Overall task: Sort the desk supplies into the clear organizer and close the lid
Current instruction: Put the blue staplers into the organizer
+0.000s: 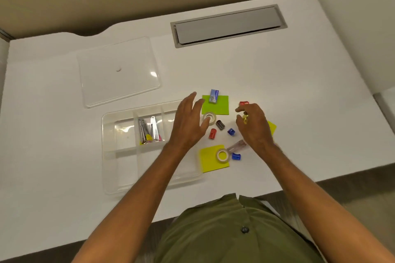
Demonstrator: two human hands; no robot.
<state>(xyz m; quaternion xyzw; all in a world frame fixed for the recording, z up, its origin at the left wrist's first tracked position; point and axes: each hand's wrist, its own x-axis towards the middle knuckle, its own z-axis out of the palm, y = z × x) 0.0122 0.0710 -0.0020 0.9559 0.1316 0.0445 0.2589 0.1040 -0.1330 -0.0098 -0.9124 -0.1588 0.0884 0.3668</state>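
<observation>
The clear organizer (pixel 119 156) lies open at the front left, with staplers (pixel 147 130) in one middle compartment. Its clear lid (pixel 118 70) lies flat behind it. My left hand (pixel 189 121) hovers open over the organizer's right edge, beside a tape roll (pixel 210 118). My right hand (pixel 253 126) pinches a small yellow item (pixel 245 118). Between the hands lie a red sharpener (pixel 212 133), a dark sharpener (pixel 220 124) and a blue sharpener (pixel 231 131). A staple box (pixel 214 96) rests on a green sticky pad (pixel 218 105).
A yellow sticky pad (pixel 210 162) at the front carries a second tape roll (pixel 222 155), with another blue sharpener (pixel 236 156) and a pinkish clear item (pixel 236 145) beside it. A red sharpener (pixel 243 103) lies behind my right hand. A grey cable hatch (pixel 228 25) is at the back.
</observation>
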